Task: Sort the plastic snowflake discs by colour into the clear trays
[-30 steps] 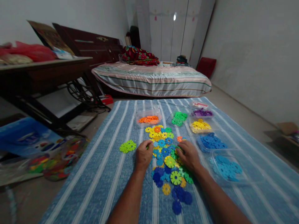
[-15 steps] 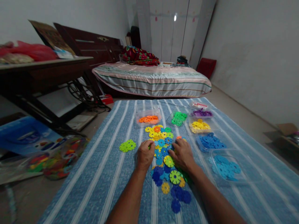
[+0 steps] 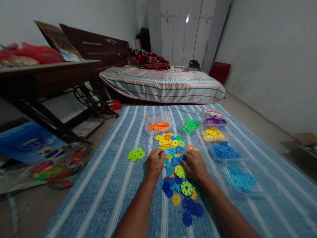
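A mixed pile of notched plastic discs (image 3: 175, 161), yellow, blue, orange and green, lies loose on the striped cloth. At its left side my left hand (image 3: 155, 164) is closed, and a bit of a green disc (image 3: 160, 154) peeks out between thumb and fingers. My right hand (image 3: 196, 164) rests at the pile's right edge with bent fingers drawn toward the thumb; what lies under the fingertips is hidden. Lime-green discs (image 3: 136, 154) form a separate group left of my left hand. Two larger lime discs (image 3: 186, 188) lie among the nearer pieces.
Clear plastic boxes hold sorted discs: orange (image 3: 158, 126), green (image 3: 190, 126), purple (image 3: 215, 120), yellow (image 3: 213, 133), blue (image 3: 225, 151) and light blue (image 3: 240, 178). Bags of colourful pieces (image 3: 70, 168) sit left of the table. A bed (image 3: 163, 84) stands beyond.
The whole view has shifted very slightly. My right fingers have drawn back a little, showing more of an orange disc beyond them; my left hand stays closed in the same place.
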A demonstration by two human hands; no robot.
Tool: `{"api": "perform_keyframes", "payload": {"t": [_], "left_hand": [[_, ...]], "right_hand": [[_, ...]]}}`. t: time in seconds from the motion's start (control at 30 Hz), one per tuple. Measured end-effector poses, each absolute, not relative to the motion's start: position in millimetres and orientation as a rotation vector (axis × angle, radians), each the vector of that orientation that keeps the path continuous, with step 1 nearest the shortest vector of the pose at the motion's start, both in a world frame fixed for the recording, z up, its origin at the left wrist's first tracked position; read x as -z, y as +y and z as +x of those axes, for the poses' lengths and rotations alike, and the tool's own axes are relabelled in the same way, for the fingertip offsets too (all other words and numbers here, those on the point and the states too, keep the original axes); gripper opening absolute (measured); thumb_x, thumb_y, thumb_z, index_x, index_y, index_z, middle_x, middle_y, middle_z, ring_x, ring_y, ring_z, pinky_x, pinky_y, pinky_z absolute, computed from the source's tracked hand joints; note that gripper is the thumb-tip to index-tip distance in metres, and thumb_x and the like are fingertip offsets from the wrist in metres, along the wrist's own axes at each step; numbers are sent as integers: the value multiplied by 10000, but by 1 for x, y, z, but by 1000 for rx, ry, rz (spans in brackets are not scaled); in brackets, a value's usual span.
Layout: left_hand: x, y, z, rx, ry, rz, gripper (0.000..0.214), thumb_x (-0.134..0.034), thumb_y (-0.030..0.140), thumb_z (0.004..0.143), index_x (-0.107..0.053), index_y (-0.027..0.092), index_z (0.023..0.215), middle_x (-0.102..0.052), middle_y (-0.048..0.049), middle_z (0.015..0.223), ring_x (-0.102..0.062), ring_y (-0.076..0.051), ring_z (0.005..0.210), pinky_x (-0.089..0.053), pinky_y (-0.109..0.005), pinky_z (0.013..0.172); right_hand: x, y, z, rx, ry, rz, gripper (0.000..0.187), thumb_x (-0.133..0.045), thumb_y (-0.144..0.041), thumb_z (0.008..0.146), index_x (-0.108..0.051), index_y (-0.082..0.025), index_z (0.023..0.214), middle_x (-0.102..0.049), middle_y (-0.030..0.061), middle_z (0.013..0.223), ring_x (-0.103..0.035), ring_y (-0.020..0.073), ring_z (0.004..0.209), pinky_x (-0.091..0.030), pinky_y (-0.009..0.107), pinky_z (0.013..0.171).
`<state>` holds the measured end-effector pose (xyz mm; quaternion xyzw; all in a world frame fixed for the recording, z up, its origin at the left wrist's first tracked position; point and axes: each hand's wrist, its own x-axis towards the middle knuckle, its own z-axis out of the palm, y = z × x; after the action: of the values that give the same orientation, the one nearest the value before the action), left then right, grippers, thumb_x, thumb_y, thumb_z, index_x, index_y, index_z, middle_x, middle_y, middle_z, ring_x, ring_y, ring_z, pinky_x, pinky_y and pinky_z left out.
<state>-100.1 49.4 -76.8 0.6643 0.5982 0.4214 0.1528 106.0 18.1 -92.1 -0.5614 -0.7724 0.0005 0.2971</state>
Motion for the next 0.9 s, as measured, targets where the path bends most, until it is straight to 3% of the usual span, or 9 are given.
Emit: {"api": "perform_keyframes", "payload": {"t": [0.17,0.3,0.6,0.9], "left_hand": [[78,50,-101,-1200,1718,1981,144,-524,202,850,-663,226,825,-718,-21,862,-664,-176,858,-511,-285,829],[76,46,-95,-1153,1694,2263,136,-526,193,864,-656,208,827,-712,-65,882,-648,-218,881,-504,-354,853],[82,33,-79,-945,1535,2558,179,-696,280,787,-689,208,950,-651,-139,1226,-532,-356,1234,-401,-567,1034],[86,38,-84,-976,1468,2461,207,-751,259,719,-620,202,868,-648,-142,1221,-531,-340,1240,-412,-532,1054]], "right_hand": [[90,17,106,32,-2087,-1494,100,-589,-269,871,-659,-198,862,-658,87,915,-546,239,908,-351,392,863],[92,18,107,11,-2072,-1487,114,-594,-296,881,-665,-207,877,-661,81,916,-550,233,908,-354,383,862],[92,17,105,-32,-2052,-1511,155,-632,-328,844,-653,-192,914,-660,104,982,-559,255,966,-376,379,868],[95,20,108,-216,-1870,-1379,66,-605,-242,789,-639,-216,840,-683,60,901,-607,219,904,-432,354,842]]}}
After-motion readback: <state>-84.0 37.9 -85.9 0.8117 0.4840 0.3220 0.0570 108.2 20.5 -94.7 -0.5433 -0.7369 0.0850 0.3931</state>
